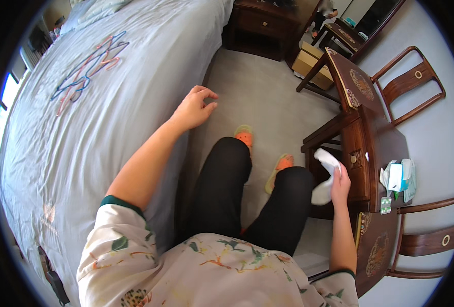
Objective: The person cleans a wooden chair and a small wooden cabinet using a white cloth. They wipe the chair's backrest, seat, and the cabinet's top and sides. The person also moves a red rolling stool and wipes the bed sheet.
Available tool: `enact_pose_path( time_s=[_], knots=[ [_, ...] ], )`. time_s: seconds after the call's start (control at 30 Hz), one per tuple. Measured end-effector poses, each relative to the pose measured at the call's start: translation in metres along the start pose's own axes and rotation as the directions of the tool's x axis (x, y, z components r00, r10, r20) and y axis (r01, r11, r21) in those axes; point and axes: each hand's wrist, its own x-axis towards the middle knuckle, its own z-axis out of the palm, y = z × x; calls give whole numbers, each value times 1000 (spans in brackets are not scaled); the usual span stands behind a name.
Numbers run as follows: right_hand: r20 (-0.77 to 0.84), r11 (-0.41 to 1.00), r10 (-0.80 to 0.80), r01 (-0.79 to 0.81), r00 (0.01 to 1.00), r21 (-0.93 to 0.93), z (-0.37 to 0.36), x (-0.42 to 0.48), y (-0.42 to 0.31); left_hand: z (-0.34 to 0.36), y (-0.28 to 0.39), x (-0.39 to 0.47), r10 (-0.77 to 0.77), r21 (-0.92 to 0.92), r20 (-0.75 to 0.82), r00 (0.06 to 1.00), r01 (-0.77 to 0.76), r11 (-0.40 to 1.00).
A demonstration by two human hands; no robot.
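My left hand (196,107) hangs beside the bed's edge with its fingers apart and nothing in them. In my right hand (340,184) is a limp white cloth item (325,192), perhaps a sock, with one end drooping below the fingers. That hand is close to the drawer front of a dark wooden side table (398,149). Left of me spreads a bed with a pale grey sheet (135,126). Several blue and pink hangers (85,73) lie tangled on the sheet.
Two wooden chairs (365,84) (376,245) flank the side table, which holds tissue packs (398,178) and a blister pack (386,205). A nightstand (263,27) stands ahead. Near a mirror (350,19) sits a cardboard box (313,65). Grey tiles (257,92) cover the floor.
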Motion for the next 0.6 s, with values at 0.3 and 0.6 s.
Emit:
enact_pose_path(
  time_s=[0.3,0.6],
  knots=[
    [-74,975,-176,164,982,-151,43,128,-4,3,14,-9,61,34,81,995,-64,997],
    [249,-95,-19,246,968,-965,-5,171,62,18,16,-4,23,14,120,993,-25,1000]
  ],
)
